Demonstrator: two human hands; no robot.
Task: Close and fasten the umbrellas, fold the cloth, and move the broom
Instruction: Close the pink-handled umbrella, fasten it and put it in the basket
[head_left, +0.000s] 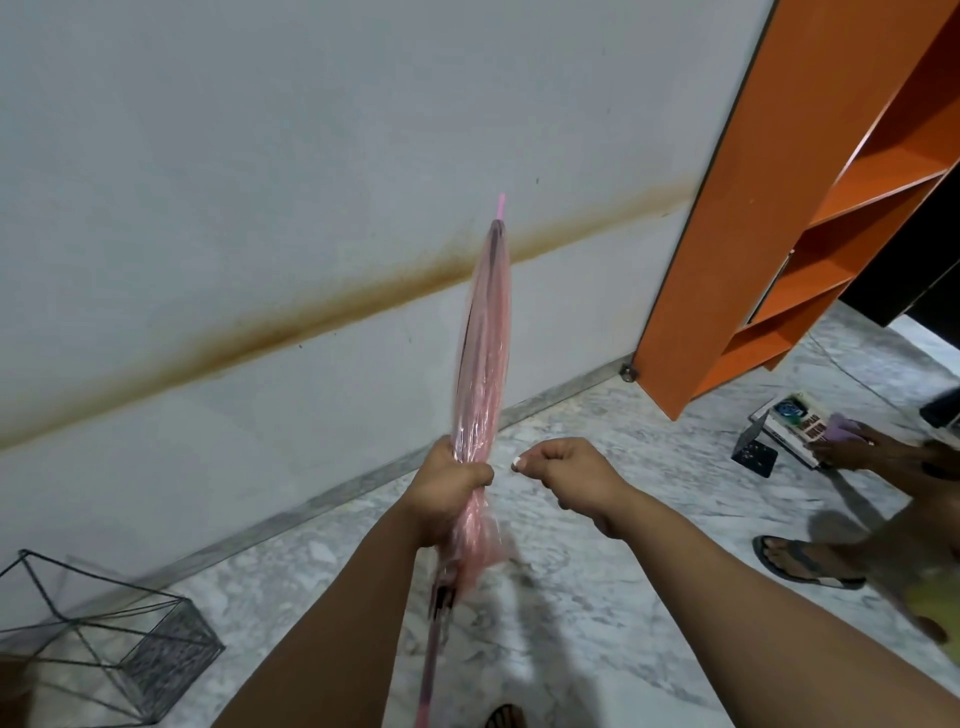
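Above the marbled floor (597, 597), near the pale wall (260, 182) with its brown stain, a closed pink umbrella (480, 338) points up and away, its thin tip toward the wall and its rod running down between the forearms. The left hand (449, 488) grips the gathered canopy near its lower end, fingers wrapped tight around the plastic. The right hand (563, 470) sits just beside it, curled into a loose fist, thumb and fingers pinched together; whether it holds a strap I cannot tell. An orange shelf (779, 234) stands at the right, a wire basket (104, 639) lower left. Another person's hand (852, 449) rests on a book (792, 421) on the floor.
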